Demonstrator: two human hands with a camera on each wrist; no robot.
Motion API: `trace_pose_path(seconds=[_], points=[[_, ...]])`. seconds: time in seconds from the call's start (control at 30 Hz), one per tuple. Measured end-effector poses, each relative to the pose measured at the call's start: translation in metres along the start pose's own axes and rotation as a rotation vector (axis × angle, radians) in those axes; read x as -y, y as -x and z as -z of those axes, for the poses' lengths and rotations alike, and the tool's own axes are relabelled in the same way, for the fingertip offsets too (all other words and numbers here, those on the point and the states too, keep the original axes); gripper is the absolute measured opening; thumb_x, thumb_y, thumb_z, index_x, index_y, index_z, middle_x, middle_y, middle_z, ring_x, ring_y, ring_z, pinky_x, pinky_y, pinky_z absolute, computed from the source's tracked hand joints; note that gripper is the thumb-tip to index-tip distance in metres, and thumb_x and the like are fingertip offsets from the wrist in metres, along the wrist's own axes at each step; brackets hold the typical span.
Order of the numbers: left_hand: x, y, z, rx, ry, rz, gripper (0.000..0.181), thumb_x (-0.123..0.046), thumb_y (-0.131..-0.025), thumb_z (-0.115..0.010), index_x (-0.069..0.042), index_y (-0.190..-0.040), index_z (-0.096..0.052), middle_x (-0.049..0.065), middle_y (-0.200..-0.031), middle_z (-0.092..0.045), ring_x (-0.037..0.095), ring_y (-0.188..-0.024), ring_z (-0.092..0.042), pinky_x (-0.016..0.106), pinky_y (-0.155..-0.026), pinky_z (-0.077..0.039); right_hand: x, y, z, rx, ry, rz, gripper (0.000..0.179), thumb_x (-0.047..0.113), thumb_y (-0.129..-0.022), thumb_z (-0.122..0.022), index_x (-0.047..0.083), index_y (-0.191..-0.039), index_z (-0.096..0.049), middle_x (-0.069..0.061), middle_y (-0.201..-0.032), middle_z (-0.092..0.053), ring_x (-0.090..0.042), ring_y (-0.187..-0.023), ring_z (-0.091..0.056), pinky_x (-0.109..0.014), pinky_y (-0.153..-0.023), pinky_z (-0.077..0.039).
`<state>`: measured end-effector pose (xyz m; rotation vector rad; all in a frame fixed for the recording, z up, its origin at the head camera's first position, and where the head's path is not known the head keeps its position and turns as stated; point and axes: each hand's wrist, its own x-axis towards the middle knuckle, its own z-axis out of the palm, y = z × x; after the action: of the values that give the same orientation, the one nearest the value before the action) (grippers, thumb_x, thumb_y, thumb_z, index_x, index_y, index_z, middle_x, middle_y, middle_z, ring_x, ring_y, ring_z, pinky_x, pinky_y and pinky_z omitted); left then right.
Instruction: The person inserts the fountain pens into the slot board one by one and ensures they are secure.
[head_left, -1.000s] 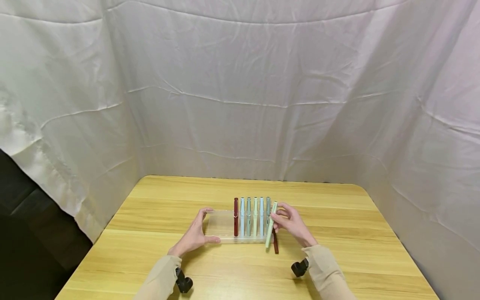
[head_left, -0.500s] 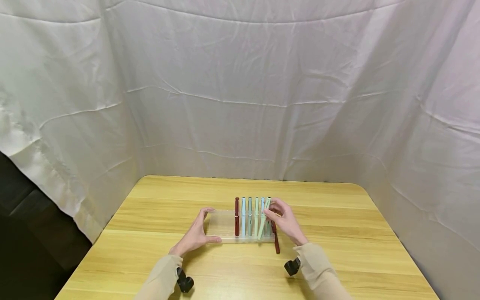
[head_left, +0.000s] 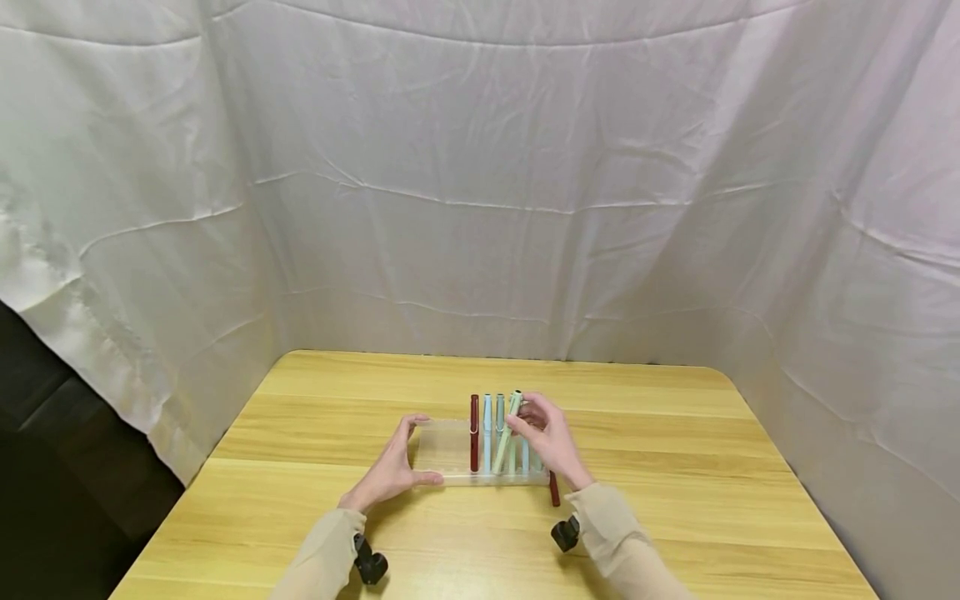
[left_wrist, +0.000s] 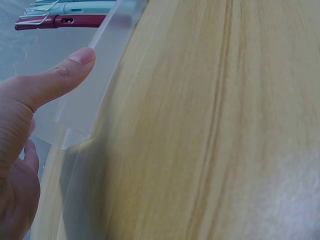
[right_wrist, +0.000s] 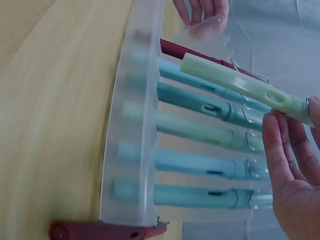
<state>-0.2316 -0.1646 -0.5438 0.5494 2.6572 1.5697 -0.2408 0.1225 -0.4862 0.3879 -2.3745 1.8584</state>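
At its left end, my left hand (head_left: 393, 468) grips a clear plastic pen stand (head_left: 442, 448), thumb on the front ledge, fingers at the back edge. My right hand (head_left: 551, 435) pinches a light green pen (right_wrist: 230, 82) near its clip, slanted above the row. Side by side in the stand lie a dark red pen (head_left: 474, 433), a light blue pen (right_wrist: 182, 74), a teal pen (right_wrist: 182, 100), another light green pen (right_wrist: 190, 128), a second light blue pen (right_wrist: 192, 163) and a second teal pen (right_wrist: 192, 195). The right hand partly covers this row in the head view.
Another dark red pen (head_left: 554, 490) lies on the wooden table (head_left: 675, 467) against the stand's right end. Pale curtains (head_left: 480, 250) hang behind and at both sides. Black cameras (head_left: 566, 534) are strapped to the wrists.
My right hand has carried the light green pen leftward, from the stand's right end to above the middle of the row. The left hand has stayed on the stand.
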Motion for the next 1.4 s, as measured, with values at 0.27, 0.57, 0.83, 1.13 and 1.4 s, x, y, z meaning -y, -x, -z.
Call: trace_pose_path(seconds=[0.27,0.57,0.83,1.13,1.4], points=[[0.000,0.000,0.000,-0.004,0.006,-0.007,0.099,-0.018,-0.066,-0.094,-0.004,-0.146,-0.036,0.022,-0.157,-0.035,0.049,-0.150,-0.025,0.065,-0.125,-0.020,0.004,-0.003,-0.020,-0.031,0.004,0.041,0.036,0.007,-0.091,-0.073,0.000,-0.124,-0.061,-0.020,-0.103,-0.071,-0.014,-0.086,-0.070,-0.016,-0.077,-0.059],[0.000,0.000,0.000,-0.008,0.009,-0.015,0.099,-0.018,-0.066,-0.094,-0.004,-0.145,-0.036,0.022,-0.156,-0.036,0.049,-0.150,-0.025,0.063,-0.126,-0.020,0.006,-0.005,-0.037,-0.041,0.022,0.125,0.033,0.008,-0.091,-0.073,-0.001,-0.121,-0.062,-0.020,-0.099,-0.071,-0.023,-0.086,-0.073,-0.018,-0.076,-0.061],[0.001,0.000,-0.001,-0.008,0.002,-0.014,0.101,-0.020,-0.066,-0.094,-0.003,-0.146,-0.035,0.021,-0.156,-0.037,0.048,-0.151,-0.026,0.063,-0.126,-0.020,0.007,-0.004,-0.046,-0.015,0.043,0.126,0.033,0.010,-0.091,-0.073,0.002,-0.122,-0.064,-0.017,-0.098,-0.074,-0.025,-0.087,-0.074,-0.018,-0.077,-0.061],[0.003,-0.001,0.000,-0.011,0.001,-0.023,0.100,-0.021,-0.066,-0.095,-0.004,-0.145,-0.036,0.020,-0.154,-0.039,0.048,-0.150,-0.027,0.063,-0.126,-0.021,0.008,-0.001,-0.050,0.015,0.122,0.166,0.031,0.013,-0.090,-0.074,0.005,-0.119,-0.067,-0.013,-0.095,-0.075,-0.024,-0.081,-0.076,-0.017,-0.072,-0.061],[0.002,0.001,-0.001,-0.011,0.007,-0.022,0.100,-0.020,-0.065,-0.094,-0.005,-0.145,-0.036,0.021,-0.155,-0.038,0.048,-0.151,-0.026,0.063,-0.126,-0.020,0.005,-0.001,-0.051,0.075,0.161,0.153,0.034,0.015,-0.092,-0.072,0.002,-0.123,-0.065,-0.015,-0.095,-0.074,-0.029,-0.078,-0.074,-0.016,-0.064,-0.058]])
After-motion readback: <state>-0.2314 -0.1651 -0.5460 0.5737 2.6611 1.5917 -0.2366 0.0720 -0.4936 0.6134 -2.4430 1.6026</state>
